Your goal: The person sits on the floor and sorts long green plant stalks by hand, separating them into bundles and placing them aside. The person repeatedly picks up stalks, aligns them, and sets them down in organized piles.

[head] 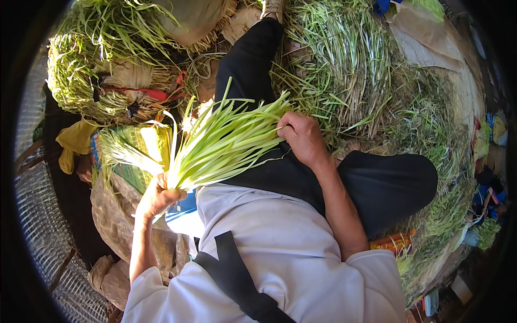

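My left hand [159,198] is closed around the lower part of a bunch of green chives [226,141], probably garlic chives. From the grip the flat leaves fan out up and to the right, over my dark-trousered lap. Pale, thin stems [135,157] stick out on the far left of the same hand; whether they belong to this bunch I cannot tell. My right hand [303,137] has its fingers curled and pinched at the leaf tips on the bunch's right side. Its fingertips are partly hidden by the knuckles.
Loose cut greens and straw-like stalks [351,68] cover the ground ahead and to the right. At upper left lie tied bundles [76,76] with a red strip [153,93]. A yellow-green printed sack [139,177] and a beige bag [121,202] are by my left arm.
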Tool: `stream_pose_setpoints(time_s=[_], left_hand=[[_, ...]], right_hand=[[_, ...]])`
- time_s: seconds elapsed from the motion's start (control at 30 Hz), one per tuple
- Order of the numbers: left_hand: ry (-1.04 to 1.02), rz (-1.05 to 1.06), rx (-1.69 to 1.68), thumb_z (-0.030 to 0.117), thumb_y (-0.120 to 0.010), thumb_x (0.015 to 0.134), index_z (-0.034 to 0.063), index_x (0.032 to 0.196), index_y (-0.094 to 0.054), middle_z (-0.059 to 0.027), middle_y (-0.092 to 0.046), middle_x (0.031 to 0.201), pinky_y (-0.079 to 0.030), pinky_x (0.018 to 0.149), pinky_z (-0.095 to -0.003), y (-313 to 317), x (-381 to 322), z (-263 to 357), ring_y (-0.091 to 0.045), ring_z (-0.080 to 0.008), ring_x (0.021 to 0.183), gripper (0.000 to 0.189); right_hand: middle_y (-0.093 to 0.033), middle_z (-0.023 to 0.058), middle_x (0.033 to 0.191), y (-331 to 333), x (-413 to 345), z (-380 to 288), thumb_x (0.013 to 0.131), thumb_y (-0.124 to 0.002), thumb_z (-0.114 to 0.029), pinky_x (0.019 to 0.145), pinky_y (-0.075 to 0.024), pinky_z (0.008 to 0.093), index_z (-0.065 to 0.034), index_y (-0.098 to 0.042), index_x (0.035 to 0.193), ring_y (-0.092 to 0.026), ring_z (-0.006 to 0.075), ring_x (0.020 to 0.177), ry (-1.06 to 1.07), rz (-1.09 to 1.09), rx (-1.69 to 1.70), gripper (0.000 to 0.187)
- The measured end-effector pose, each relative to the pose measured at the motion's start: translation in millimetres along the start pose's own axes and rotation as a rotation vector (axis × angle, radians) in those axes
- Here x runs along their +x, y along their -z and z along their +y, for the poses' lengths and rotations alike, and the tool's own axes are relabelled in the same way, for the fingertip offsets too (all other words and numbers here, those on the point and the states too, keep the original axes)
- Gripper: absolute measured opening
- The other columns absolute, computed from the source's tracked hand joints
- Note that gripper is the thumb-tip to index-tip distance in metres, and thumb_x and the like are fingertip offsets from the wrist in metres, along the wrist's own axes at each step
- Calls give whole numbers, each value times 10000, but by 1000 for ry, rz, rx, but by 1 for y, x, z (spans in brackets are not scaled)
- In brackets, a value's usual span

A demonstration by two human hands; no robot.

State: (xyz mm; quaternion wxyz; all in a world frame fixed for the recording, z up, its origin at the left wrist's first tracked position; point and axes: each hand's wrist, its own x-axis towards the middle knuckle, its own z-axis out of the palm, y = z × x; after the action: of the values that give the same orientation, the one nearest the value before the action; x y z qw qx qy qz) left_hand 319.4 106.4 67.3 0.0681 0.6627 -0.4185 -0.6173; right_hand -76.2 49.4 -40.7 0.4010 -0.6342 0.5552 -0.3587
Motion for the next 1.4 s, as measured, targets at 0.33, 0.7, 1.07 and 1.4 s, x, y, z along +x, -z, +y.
stream_pose_setpoints(time_s=[0.33, 0.7, 1.07, 1.4], left_hand=[[-30, -165, 51, 57, -777, 845, 74, 1056, -697, 49, -660, 778, -478, 571, -239, -13, 11, 14, -572, -57, 629, 226], [15, -94, -23, 94, -785, 763, 43, 911, -706, 14, -647, 712, -502, 537, -267, -1, 7, 5, -578, -90, 563, 176], [-1, -83, -21, 130, -802, 751, 34, 929, -710, 2, -650, 716, -510, 540, -275, -5, 10, 5, -586, -97, 574, 222], [23, -153, -31, 69, -806, 784, 39, 970, -717, 4, -677, 760, -500, 547, -253, -18, 15, 15, -596, -85, 593, 208]], right_hand=[[-628, 5, 685, 2, 1, 28, 940, -653, -91, 501, -490, 274, -15, -686, 888, -583, 97, 542, -564, 132, 505, 98], [-577, -28, 794, 87, -4, 67, 972, -533, -12, 588, -485, 252, -3, -672, 1209, -554, 73, 665, -496, 460, 400, 274], [-687, 129, 893, 10, -1, -15, 896, -744, -111, 749, -543, 430, -92, -746, 1008, -685, 326, 811, -62, -17, -121, 114], [-698, 70, 782, 3, -2, 7, 926, -665, -76, 561, -509, 321, -30, -693, 877, -660, 153, 633, -437, 80, 283, 73]])
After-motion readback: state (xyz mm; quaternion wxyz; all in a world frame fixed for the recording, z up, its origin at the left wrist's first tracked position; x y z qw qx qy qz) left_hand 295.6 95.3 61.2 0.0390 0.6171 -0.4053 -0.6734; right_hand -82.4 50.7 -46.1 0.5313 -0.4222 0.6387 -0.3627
